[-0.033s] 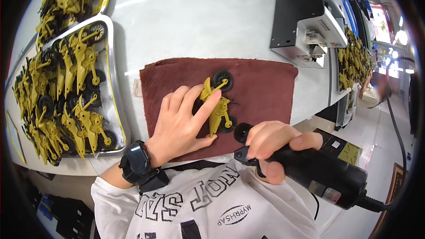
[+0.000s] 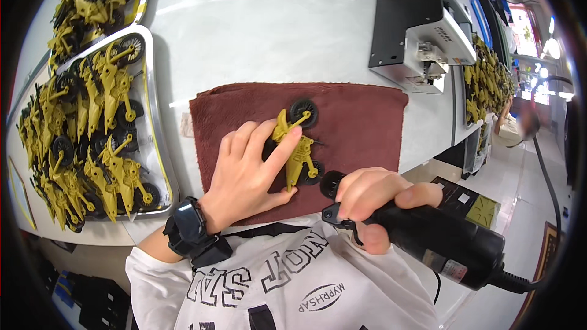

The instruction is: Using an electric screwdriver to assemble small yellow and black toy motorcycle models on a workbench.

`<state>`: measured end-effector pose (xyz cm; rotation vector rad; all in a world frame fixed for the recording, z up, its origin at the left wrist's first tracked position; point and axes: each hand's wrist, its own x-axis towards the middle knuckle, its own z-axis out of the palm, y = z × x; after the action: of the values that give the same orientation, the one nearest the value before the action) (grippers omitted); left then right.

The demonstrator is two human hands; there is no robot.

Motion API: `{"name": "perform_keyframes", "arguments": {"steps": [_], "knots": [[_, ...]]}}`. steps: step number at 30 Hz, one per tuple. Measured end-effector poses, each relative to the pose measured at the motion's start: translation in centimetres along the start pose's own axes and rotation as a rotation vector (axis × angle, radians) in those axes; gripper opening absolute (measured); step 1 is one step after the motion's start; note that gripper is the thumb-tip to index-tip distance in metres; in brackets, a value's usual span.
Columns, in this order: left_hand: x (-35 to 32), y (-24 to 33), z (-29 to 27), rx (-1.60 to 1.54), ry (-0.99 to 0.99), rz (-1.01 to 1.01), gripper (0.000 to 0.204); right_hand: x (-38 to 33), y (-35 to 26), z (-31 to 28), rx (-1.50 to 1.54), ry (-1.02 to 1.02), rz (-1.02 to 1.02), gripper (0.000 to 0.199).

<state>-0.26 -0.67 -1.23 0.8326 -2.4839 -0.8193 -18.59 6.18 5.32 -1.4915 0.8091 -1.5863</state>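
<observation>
A yellow-green toy motorcycle (image 2: 299, 154) with black wheels lies on its side on a dark red cloth (image 2: 361, 122). My left hand (image 2: 241, 174) holds it against the cloth, index finger across its upper part and thumb at its lower end. The other fingers cover part of its left side. To the lower right, my right hand (image 2: 382, 195) is closed round a black corded electric screwdriver (image 2: 443, 241). Its round black front end is close to the toy's lower wheel, apart from it. The bit cannot be made out.
At left, a metal-rimmed tray (image 2: 160, 146) holds several similar toy motorcycles, with another pile (image 2: 92, 6) beyond. A black and silver machine (image 2: 406, 30) stands at the table's far right. More yellow-green parts (image 2: 486, 82) lie past it. The tool's cable (image 2: 516, 282) trails off right.
The whole view has shifted very slightly. Both hands, the toy motorcycle and the screwdriver keep the same places relative to one another.
</observation>
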Motion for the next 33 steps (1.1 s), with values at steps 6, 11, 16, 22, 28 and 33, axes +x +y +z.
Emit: {"name": "perform_keyframes", "arguments": {"steps": [6, 11, 16, 22, 28, 33], "knots": [[-0.3, -0.1, 0.0, 0.015, -0.026, -0.032, 0.089, 0.4, -0.7, -1.0, 0.058, 0.042, -0.058, 0.053], [-0.1, 0.3, -0.2, 0.002, -0.022, -0.001, 0.091, 6.5, -5.4, -8.4, -0.288, 0.641, -0.302, 0.028], [0.2, 0.4, -0.4, 0.018, -0.051, -0.01, 0.092, 11.5, -2.4, -13.6, -0.534, 0.76, -0.265, 0.033], [-0.1, 0.0, -0.4, 0.005, -0.04, -0.028, 0.091, 8.8, -2.2, -10.7, -0.356, 0.681, -0.046, 0.032], [0.2, 0.0, -0.5, -0.016, -0.035, 0.005, 0.087, 2.3, -1.7, -1.4, -0.002, 0.347, -0.105, 0.056], [0.0, -0.2, -0.5, -0.018, -0.044, -0.014, 0.088, 2.5, -0.4, -0.2, -0.097, 0.019, -0.245, 0.057]]}}
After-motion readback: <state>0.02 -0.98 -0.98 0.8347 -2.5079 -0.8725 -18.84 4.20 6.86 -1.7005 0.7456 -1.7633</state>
